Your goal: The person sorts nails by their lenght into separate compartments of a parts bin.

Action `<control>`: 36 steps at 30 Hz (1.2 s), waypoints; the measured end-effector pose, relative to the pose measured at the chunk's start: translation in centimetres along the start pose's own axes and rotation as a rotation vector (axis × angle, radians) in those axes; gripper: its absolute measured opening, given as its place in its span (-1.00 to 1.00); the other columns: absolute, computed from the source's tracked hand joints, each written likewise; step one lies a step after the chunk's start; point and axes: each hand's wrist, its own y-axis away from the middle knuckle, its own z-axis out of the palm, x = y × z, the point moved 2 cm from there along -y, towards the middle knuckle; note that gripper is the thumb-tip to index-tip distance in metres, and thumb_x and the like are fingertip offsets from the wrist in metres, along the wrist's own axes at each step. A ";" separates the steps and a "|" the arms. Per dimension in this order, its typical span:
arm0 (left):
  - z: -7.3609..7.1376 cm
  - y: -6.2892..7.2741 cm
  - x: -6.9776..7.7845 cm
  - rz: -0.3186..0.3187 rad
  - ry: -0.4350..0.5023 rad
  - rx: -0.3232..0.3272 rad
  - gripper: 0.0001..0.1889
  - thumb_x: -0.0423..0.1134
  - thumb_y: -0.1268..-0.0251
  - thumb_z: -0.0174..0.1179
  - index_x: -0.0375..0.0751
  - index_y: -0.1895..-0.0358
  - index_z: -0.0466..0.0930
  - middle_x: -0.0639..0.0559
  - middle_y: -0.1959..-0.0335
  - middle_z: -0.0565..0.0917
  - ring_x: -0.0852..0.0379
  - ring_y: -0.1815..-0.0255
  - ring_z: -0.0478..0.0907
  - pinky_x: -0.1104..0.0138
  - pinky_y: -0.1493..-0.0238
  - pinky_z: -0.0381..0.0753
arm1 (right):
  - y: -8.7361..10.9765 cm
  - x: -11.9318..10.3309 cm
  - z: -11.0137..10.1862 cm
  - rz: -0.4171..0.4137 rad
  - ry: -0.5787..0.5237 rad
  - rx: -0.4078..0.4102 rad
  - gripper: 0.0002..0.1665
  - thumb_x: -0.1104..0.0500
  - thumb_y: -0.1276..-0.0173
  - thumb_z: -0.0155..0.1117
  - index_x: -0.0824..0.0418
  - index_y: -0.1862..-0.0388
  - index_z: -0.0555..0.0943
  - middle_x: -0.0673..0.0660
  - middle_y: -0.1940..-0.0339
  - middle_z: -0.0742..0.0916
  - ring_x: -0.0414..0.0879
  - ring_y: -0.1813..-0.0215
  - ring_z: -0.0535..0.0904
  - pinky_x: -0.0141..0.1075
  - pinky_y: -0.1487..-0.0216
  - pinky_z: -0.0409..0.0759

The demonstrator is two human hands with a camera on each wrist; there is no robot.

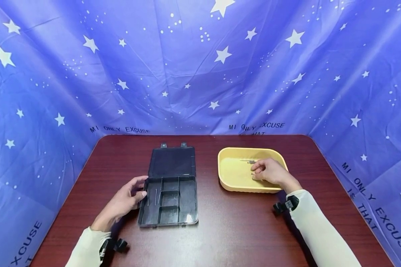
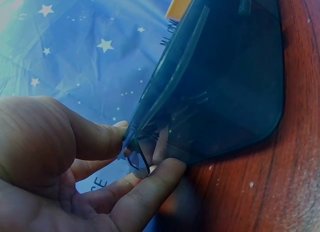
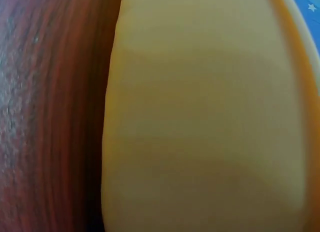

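A dark, see-through compartment box point(image 1: 187, 200) lies on the table with its lid point(image 1: 173, 162) laid back away from me. My left hand point(image 1: 121, 200) grips the box's left edge; in the left wrist view, thumb and fingers pinch its rim. Several thin, nail-like metal pins point(image 1: 156, 195) lie in the long left compartment. To the right is a yellow tray point(image 1: 230, 174) holding a few similar metal pieces point(image 1: 251, 162). My right hand point(image 1: 272, 172) reaches into it, fingers bent close to those pieces. Whether anything sits between those fingertips is hidden. Only the tray's outer wall shows in the right wrist view.
The dark red wood-grain table point(image 1: 227, 230) extends around both containers. Blue cloth point(image 1: 187, 74) with white stars hangs behind and along both sides of it. Two latches point(image 1: 183, 144) stick out from the lid's far edge. A black wrist camera point(image 1: 284, 205) sits on the right sleeve.
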 end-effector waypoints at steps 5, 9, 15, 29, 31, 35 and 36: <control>-0.1 0.1 -0.2 0.004 0.004 0.014 -0.39 -0.45 -0.58 0.13 -0.13 -0.61 0.25 -0.44 -0.46 0.38 -0.06 -0.11 0.60 0.15 0.12 0.73 | -0.4 0.2 0.3 -0.006 0.096 0.005 -0.77 0.26 -0.13 0.64 0.20 0.21 0.82 0.01 0.43 0.76 -0.21 0.37 0.56 -0.39 0.31 0.47; -0.2 0.1 -0.4 0.020 0.013 0.017 -0.39 -0.49 -0.57 0.12 -0.17 -0.60 0.25 -0.49 -0.44 0.38 -0.05 -0.08 0.60 0.17 0.15 0.73 | -0.6 0.2 0.4 -0.033 0.129 -0.014 -0.89 0.26 -0.17 0.61 0.16 0.32 0.83 -0.04 0.47 0.77 -0.23 0.36 0.57 -0.37 0.29 0.48; -0.1 0.1 -0.5 0.019 0.054 0.013 -0.39 -0.52 -0.57 0.08 -0.19 -0.60 0.24 -0.50 -0.42 0.39 0.00 -0.03 0.61 0.18 0.15 0.75 | -0.7 0.3 0.4 -0.063 0.093 -0.040 -0.96 0.31 -0.28 0.49 0.24 0.29 0.78 0.00 0.45 0.74 -0.16 0.34 0.56 -0.38 0.28 0.47; 0.2 0.0 -0.3 -0.010 0.051 -0.011 -0.38 -0.46 -0.61 0.09 -0.13 -0.63 0.20 -0.44 -0.46 0.38 -0.07 -0.09 0.61 0.12 0.09 0.75 | -0.2 0.0 -0.2 -0.086 -0.192 -0.083 -0.93 0.43 -0.37 0.32 0.44 0.20 0.68 0.15 0.37 0.69 -0.17 0.33 0.56 -0.32 0.34 0.64; 0.2 0.0 -0.2 -0.007 0.048 -0.011 -0.38 -0.46 -0.61 0.09 -0.12 -0.63 0.21 -0.44 -0.46 0.38 -0.08 -0.11 0.61 0.11 0.09 0.75 | -0.1 -0.1 -0.3 -0.086 -0.190 -0.091 -0.91 0.44 -0.33 0.32 0.43 0.19 0.68 0.19 0.36 0.70 -0.17 0.35 0.56 -0.32 0.36 0.62; 0.1 -0.1 -0.3 -0.006 0.038 -0.005 -0.38 -0.46 -0.60 0.10 -0.12 -0.63 0.22 -0.43 -0.46 0.38 -0.07 -0.11 0.61 0.11 0.09 0.75 | -0.5 -0.3 0.1 -0.092 -0.121 -0.066 -0.84 0.39 -0.31 0.39 0.36 0.13 0.71 0.21 0.33 0.74 -0.15 0.38 0.57 -0.33 0.36 0.60; 0.1 -0.1 -0.3 -0.005 0.040 -0.003 -0.38 -0.46 -0.60 0.10 -0.12 -0.63 0.22 -0.43 -0.46 0.39 -0.06 -0.10 0.61 0.12 0.09 0.75 | -0.7 -0.3 0.2 -0.097 -0.092 -0.052 -0.82 0.36 -0.31 0.42 0.33 0.11 0.72 0.18 0.33 0.74 -0.15 0.36 0.57 -0.34 0.34 0.59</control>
